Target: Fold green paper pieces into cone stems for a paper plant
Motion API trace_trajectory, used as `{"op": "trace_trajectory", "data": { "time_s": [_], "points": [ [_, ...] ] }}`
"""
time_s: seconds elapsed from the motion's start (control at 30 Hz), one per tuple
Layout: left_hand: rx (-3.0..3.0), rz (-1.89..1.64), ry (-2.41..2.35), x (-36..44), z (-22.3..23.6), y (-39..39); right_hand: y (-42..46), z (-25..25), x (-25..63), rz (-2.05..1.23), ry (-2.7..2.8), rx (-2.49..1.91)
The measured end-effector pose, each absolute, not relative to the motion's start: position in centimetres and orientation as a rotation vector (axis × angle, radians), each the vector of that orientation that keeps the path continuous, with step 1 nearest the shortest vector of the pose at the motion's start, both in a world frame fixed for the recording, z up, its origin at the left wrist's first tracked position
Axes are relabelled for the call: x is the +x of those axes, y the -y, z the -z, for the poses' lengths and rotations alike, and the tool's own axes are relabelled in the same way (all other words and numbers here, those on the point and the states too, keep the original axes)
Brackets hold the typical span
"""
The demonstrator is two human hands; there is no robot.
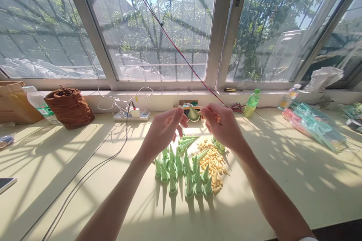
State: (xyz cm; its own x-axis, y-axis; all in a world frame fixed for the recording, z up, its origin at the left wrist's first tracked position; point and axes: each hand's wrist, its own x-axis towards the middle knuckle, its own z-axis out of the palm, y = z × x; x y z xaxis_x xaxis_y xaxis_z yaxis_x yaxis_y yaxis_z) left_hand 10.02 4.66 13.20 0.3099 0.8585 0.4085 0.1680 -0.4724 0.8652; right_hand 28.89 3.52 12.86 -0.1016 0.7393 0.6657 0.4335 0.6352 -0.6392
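Observation:
A green cone with a wider base is in the air between my two hands, looking larger than the cones on the table. My right hand pinches at its right edge, where a small tan bit shows at the fingertips. My left hand has its thumb and forefinger drawn together just left of the cone; whatever they hold is hidden. Below stand several green cones in rows, points up. Stacked green cones lie on their sides behind them. A heap of small yellow pegs lies to the right.
The pale table carries a white power strip, a black cable and a brown bag. A green bottle and plastic-wrapped pink and teal items are at the right. Beyond is a window.

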Motion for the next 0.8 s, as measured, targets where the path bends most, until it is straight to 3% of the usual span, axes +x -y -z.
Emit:
{"op": "trace_trajectory", "data": {
  "time_s": [0.1,0.27,0.8],
  "points": [
    [1.726,-0.944,-0.858,9.69,-13.38,-4.76,-3.32,-12.94,29.09,-0.304,1.825,-0.906],
    [1.687,-0.837,-0.798,9.69,-13.16,-4.81,-3.27,-12.87,29.08,-0.283,1.868,-0.867],
    [1.763,-1.257,-0.858,10.43,-13.01,-4.44,-3.18,-12.70,28.38,-0.304,1.795,-0.976]
  ]
}}
